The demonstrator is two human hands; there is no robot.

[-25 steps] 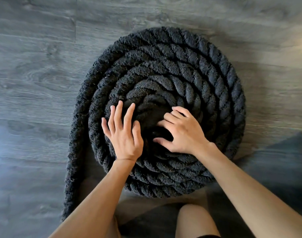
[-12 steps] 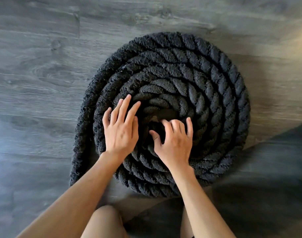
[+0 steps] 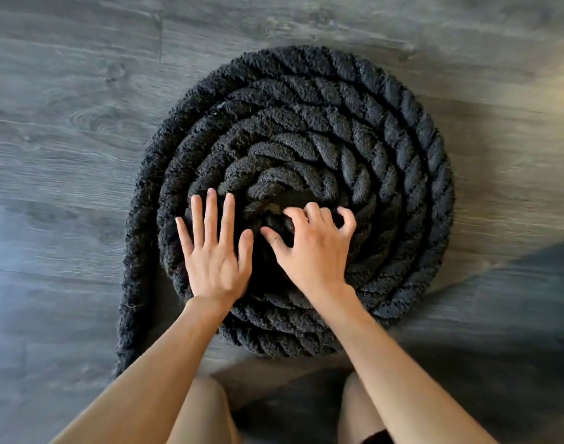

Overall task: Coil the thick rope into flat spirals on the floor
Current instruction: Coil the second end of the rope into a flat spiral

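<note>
A grey wood-grain plank floor [image 3: 66, 123] carried a thick black twisted rope [image 3: 402, 129] wound into a flat spiral, its loose tail running along the left side toward the near edge.

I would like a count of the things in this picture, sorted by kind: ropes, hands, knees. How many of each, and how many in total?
Black rope, coiled on the grey wood floor: 1
Hands on the coil, left hand flat, right hand with bent fingers at the centre: 2
Bare knees at the bottom edge: 2
Total: 5
</note>
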